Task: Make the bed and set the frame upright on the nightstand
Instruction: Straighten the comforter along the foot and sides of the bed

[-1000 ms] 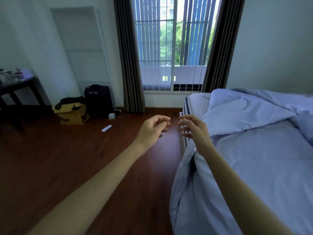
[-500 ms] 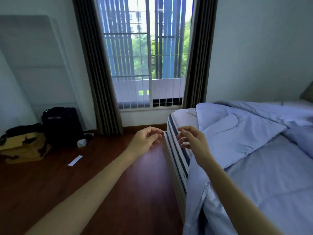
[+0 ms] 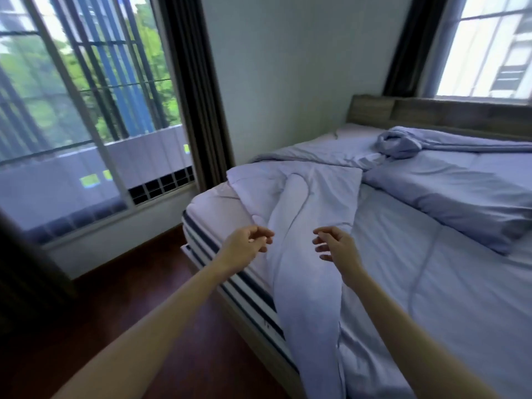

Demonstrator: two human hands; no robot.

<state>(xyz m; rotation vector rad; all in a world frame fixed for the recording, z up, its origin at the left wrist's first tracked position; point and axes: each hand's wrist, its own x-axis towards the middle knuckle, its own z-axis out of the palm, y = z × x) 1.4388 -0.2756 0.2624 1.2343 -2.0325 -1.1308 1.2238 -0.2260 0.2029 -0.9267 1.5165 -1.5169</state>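
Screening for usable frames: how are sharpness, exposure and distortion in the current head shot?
Head view: motion blur smears the left window and curtain; the right window is blown out; wide-angle bends the edges; left hand, right hand and duvet look fairly sharp.

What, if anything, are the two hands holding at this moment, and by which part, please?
Nothing is held: the left hand and right hand reach, fingers loosely curled, toward the rumpled duvet.

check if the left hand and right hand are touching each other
Apart. The head view shows the left hand and right hand side by side, with a strip of pale duvet visible between their fingertips.
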